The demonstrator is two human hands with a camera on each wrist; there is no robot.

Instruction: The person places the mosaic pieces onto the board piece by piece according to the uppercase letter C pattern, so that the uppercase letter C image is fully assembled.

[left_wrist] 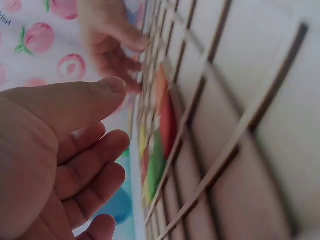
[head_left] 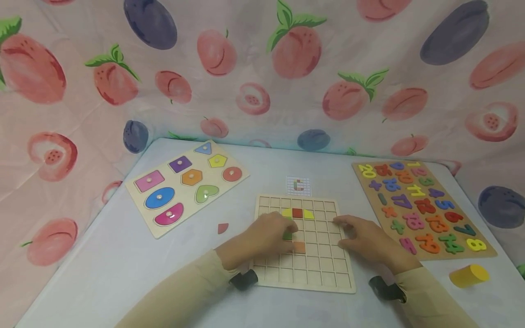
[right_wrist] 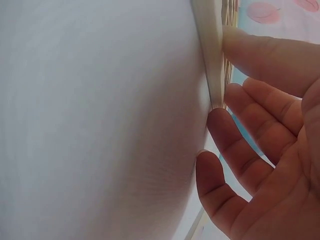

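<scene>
A wooden grid board [head_left: 324, 269] lies on the table between my hands. My left hand [head_left: 268, 234] is over its left half, fingers loosely bent and holding nothing in the left wrist view. Near its fingers lie a green piece [head_left: 288, 235], an orange piece [head_left: 300, 247] and, in the left wrist view, a red piece [left_wrist: 168, 120]. Higher in the grid, a red square [head_left: 297, 213] sits between two yellow curved pieces [head_left: 308, 214]. At the board's right edge, my right hand [head_left: 365, 237] touches the rim with its thumb and fingertips.
A pattern card [head_left: 298, 187] lies behind the board. One red quarter-round piece [head_left: 222, 228] rests on the table to the left. Farther left is a knobbed shape puzzle [head_left: 190, 205]. On the right are a number puzzle [head_left: 490, 251] and a yellow cylinder [head_left: 467, 276].
</scene>
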